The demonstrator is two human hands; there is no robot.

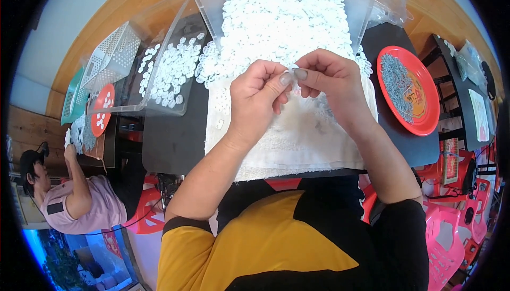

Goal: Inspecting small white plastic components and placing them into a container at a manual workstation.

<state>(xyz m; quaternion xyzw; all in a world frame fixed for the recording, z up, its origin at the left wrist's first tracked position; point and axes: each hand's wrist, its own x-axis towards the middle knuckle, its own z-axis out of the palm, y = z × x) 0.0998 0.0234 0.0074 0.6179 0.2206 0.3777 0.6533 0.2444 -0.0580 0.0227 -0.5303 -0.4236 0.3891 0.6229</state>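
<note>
Both of my hands meet over the white cloth (287, 147), in front of a clear bin (370, 4). My left hand (258, 97) is closed, its thumb and index finger pinching a small white plastic piece (291, 68). From the other side my right hand (336, 84) pinches at the same piece, thumb and forefinger touching it. Fingertips cover most of the piece, so its shape is hard to make out. Just beyond lies a bright heap of small white plastic pieces (284, 20), spilling out toward the cloth.
Right of the cloth, a red plate (433, 97) holds thin grey metal pieces (396, 81). To the left stands a clear container (125, 109) with white pieces about it. A co-worker (87, 200) sits farther left, near a white basket (111, 52). Pink chairs (443, 232) stand at lower right.
</note>
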